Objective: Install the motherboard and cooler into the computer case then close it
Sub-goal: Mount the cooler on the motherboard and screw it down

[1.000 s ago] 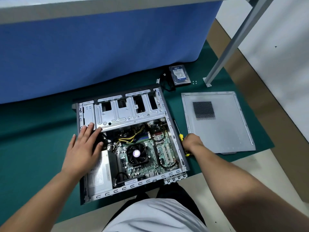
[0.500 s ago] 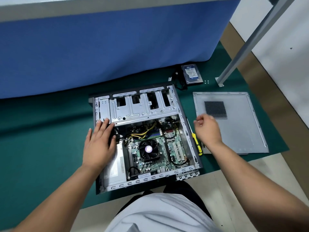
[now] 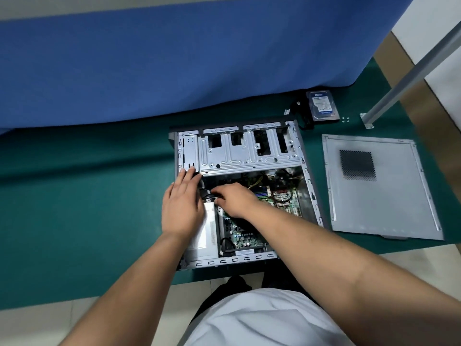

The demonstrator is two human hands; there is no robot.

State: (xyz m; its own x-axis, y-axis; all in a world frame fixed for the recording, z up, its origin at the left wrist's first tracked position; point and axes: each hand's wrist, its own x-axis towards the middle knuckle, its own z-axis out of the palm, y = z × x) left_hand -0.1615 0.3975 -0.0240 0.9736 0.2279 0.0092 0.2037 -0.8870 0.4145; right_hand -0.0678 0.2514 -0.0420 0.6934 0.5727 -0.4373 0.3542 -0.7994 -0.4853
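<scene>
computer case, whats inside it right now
Inside the computer case: motherboard, silver power supply, drive cage, cables. The right hand and forearm cover the cooler; the left hand hides part of the supply.

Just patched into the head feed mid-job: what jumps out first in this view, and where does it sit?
The open computer case lies flat on the green mat, motherboard exposed, with both hands inside: the left hand flat near the power supply, the right hand at the black cables beside it. The removed side panel lies to the right, a hard drive behind it.
</scene>
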